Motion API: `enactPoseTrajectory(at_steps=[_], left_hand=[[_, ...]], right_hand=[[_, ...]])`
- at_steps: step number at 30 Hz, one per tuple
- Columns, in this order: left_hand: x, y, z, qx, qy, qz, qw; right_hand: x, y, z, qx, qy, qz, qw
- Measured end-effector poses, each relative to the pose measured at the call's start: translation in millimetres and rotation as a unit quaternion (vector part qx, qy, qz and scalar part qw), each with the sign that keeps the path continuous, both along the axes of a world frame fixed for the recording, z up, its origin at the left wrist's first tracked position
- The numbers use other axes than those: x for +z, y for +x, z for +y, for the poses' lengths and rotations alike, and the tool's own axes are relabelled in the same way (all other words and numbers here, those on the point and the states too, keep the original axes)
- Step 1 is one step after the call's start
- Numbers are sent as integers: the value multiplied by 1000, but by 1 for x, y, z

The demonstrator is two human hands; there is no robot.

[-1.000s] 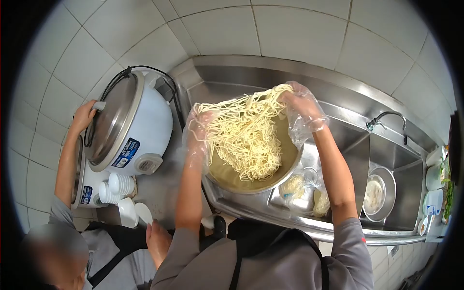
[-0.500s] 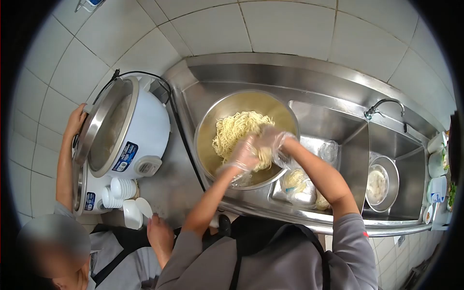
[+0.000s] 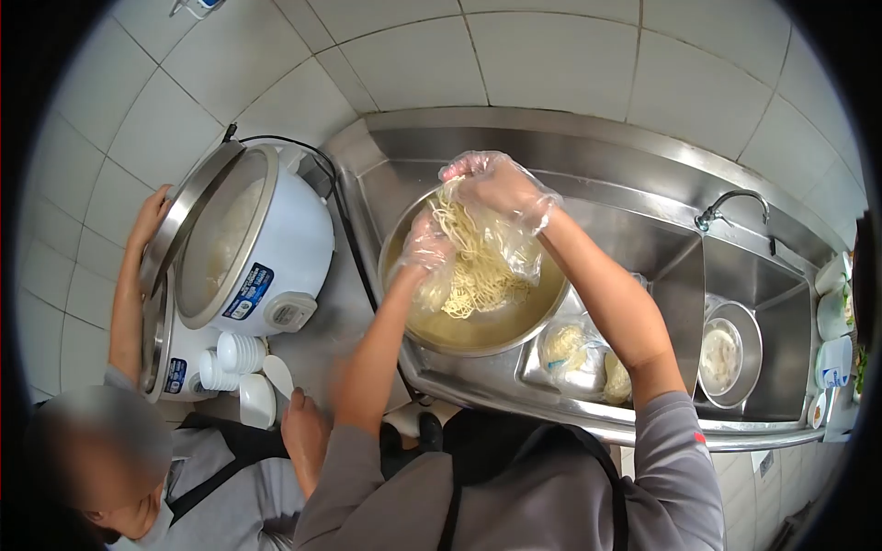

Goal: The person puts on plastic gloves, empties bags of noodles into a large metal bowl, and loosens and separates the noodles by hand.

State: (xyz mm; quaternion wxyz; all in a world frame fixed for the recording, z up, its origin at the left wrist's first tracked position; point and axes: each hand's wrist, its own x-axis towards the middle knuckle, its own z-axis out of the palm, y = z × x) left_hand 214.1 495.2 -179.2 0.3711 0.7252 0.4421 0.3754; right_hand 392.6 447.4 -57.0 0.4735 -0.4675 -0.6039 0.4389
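Note:
Both of my hands wear clear plastic gloves and are over a large metal bowl [image 3: 393, 275]. My right hand [image 3: 501, 191] is raised near the bowl's far rim, its fingers closed on a bundle of yellow noodles [image 3: 473, 275]. The strands hang down from it to the pile in the bowl. Lower and to the left, my left hand [image 3: 430, 246] is curled against the side of the same strands. Its fingertips are partly hidden by the noodles and the glove film.
At left, a co-worker's hand holds the lid [image 3: 188, 216] of a rice cooker [image 3: 294, 243]; the other holds a white paddle [image 3: 277, 375]. White cups [image 3: 241, 353] stand nearby. Bagged noodles [image 3: 565, 347] lie beside the bowl. The right sink basin holds a metal bowl [image 3: 751, 344] under a faucet [image 3: 726, 207].
Both my hands have risen from the pile, lifting noodles into a hanging bundle. My right hand has moved up toward the far rim. The co-worker's rice cooker lid stands slightly differently.

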Motion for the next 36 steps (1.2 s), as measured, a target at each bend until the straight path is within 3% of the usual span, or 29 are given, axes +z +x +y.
enactPoseTrajectory(at_steps=[1, 3, 6, 7, 10, 11, 12, 13, 15, 16, 17, 20, 22, 23, 26, 28, 30, 33, 36], left_hand=[[4, -4, -1, 13, -82, -95, 992], [14, -16, -8, 37, -248, -276, 928], [38, -17, -2, 47, -198, -306, 930], [37, -21, 9, 99, -170, -290, 937], [47, -34, 9, 98, -137, -240, 956], [33, -49, 18, 82, -158, -96, 979], [34, -48, 15, 27, -55, -23, 998], [41, -47, 5, -29, 47, 53, 997], [66, -50, -11, -100, -34, 142, 984], [79, -50, -20, -86, -67, 116, 987], [89, -50, -30, -70, -102, 90, 988], [78, -62, -50, -15, -127, -22, 992], [68, -76, -69, -4, -92, -58, 994], [73, -78, -91, 51, -135, -58, 988], [49, -115, -123, 244, -276, 80, 926], [-12, -173, -132, 322, -164, 165, 918], [-46, -220, -139, 385, -145, 302, 860], [-67, -261, -146, 386, -171, 454, 784], [-69, -277, -135, 313, -198, 533, 761]], right_hand=[[-6, 1, 5, -11, 38, 46, 998], [-12, 24, 13, -52, 7, 66, 996], [10, 33, -3, -59, 22, 39, 997], [21, 33, -9, -47, 42, 38, 997], [36, 41, -14, 11, 65, -16, 998], [34, 41, -11, 51, 55, -32, 997], [31, 42, -7, 92, 46, -49, 993], [22, 38, -2, 107, 55, -155, 981], [11, 32, -8, 59, 46, -245, 967], [8, 29, -10, 37, 42, -290, 955], [0, 26, -5, 6, -15, -182, 983], [-11, 25, 9, 23, -26, -224, 974], [-38, 27, 17, 15, 54, -286, 957], [-47, 26, 17, 11, 67, -323, 944], [-66, 27, 8, 3, 5, -311, 950], [-80, 32, 5, 11, -41, -266, 963], [-93, 37, 4, 19, -62, -219, 973], [-83, 31, -4, 0, -93, -203, 975], [-79, 29, -6, -1, -94, -204, 974]])
